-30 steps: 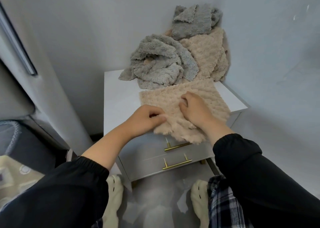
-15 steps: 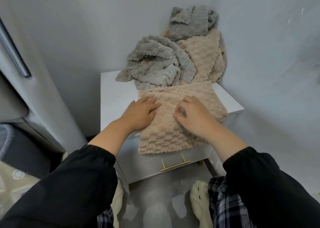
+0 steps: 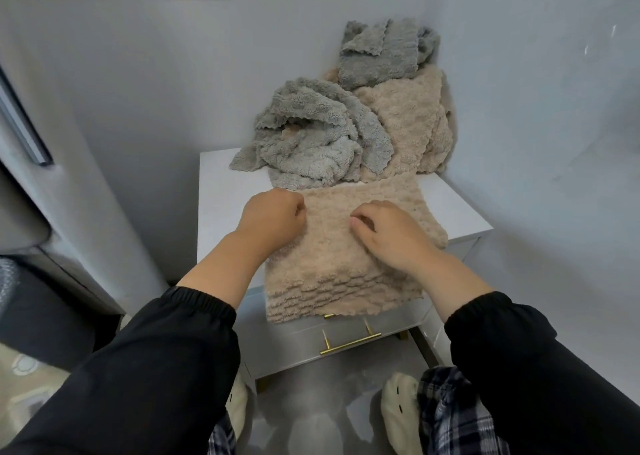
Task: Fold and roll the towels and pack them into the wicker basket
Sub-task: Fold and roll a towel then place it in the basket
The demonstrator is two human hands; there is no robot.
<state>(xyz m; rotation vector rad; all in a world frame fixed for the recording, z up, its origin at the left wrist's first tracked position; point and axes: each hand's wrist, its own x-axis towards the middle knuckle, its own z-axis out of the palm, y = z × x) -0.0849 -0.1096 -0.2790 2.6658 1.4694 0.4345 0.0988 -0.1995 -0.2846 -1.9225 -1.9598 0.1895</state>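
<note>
White cabinet worktop [image 3: 227,195] carries a flat beige plush towel [image 3: 332,260] under both hands.
Probably light and limp: best taken by its corners. Left hand [image 3: 273,217] curls round its left edge; right hand [image 3: 391,238] lies curled on top, grip unclear.

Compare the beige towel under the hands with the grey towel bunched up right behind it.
Colour: the beige towel is tan, the grey towel grey. Pose: the beige towel lies spread flat, its near edge hanging over the front of the cabinet; the grey towel is a crumpled heap. Contact: the left hand and right hand, fingers curled, are on the beige towel; neither holds the grey towel. Both are fluffy and lie on that cabinet.
</note>
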